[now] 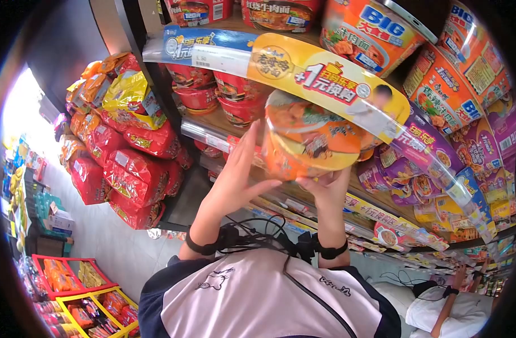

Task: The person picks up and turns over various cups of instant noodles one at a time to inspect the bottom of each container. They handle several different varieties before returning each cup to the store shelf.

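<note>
An orange and yellow instant noodle tub (311,143) is tipped at the shelf front, just under the yellow promotional strip (320,73). My right hand (331,194) grips it from the near right side, the thumb against its lower edge and the fingers mostly hidden behind. Beside the tub's left side is my left hand (241,169), open, with straight fingers pointing up the shelf and the thumb spread toward the tub's base. Red noodle tubs (235,101) stand on the shelf behind my left fingertips.
Larger orange noodle tubs (376,36) fill the shelf above. Purple noodle packs (407,169) lie to the right. Red multipacks (137,174) are stacked at the left. Another person (449,307) is at lower right. Yellow-edged bins (92,307) stand on the floor.
</note>
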Demonstrator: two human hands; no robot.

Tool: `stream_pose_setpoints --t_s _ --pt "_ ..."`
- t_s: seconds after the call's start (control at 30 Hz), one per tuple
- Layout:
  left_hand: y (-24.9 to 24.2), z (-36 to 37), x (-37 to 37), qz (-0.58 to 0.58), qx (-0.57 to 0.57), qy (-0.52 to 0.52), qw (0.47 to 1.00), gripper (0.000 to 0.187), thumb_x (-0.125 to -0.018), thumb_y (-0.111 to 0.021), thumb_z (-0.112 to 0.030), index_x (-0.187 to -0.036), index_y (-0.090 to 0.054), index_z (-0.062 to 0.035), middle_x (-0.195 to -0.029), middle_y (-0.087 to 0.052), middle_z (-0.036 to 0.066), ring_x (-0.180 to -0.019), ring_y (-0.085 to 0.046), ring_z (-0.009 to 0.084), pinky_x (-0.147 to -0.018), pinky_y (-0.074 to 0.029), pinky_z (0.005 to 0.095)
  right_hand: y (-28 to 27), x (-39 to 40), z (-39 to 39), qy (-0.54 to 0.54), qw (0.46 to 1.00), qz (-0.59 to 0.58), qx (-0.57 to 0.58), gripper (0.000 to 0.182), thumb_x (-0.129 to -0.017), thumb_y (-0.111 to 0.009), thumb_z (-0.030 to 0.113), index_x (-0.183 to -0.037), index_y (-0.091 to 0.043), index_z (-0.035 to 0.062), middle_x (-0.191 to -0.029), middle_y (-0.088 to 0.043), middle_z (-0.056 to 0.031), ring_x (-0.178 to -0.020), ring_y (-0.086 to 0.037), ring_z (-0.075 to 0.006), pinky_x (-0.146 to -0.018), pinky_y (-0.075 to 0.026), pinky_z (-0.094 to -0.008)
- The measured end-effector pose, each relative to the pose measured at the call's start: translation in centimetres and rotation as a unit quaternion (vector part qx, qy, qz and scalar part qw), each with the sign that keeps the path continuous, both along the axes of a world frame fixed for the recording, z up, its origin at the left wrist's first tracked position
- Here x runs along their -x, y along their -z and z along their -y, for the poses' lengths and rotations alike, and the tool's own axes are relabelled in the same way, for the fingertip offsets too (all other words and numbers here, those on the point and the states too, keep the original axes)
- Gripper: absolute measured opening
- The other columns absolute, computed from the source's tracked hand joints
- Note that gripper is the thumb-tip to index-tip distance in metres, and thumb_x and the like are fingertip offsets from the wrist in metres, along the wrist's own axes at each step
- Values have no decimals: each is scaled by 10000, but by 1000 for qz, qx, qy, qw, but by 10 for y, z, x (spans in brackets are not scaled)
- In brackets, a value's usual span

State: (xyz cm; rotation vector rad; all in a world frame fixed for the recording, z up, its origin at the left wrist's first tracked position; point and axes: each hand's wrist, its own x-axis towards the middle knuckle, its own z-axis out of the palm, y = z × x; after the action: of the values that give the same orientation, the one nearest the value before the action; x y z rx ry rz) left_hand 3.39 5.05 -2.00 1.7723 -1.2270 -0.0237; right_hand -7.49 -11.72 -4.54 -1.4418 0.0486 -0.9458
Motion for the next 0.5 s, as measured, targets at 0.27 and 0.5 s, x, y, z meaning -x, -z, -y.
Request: stream_pose_setpoints --t_s 0.27,0.5 --pt "10 6 -68 6 136 -108 985 927 -750 -722 -137 -1434 -115 18 -1467 -228 207 -1355 -248 291 -1090 -222 370 -16 -68 10 143 981 47 123 905 -628 -840 110 -1326 -270 28 -1276 -410 -115 -1155 -448 -212 -959 -390 -348" --pt "8 35 -144 14 173 -123 977 1031 -691 -780 -176 -1415 -83 56 -1407 -271 283 -1314 -311 331 -1057 -299 396 -16 -95 22 283 924 -67 247 826 -689 -808 223 -1286 -294 -27 -1233 -436 -172 -1121 -450 -248 -954 -353 -350"
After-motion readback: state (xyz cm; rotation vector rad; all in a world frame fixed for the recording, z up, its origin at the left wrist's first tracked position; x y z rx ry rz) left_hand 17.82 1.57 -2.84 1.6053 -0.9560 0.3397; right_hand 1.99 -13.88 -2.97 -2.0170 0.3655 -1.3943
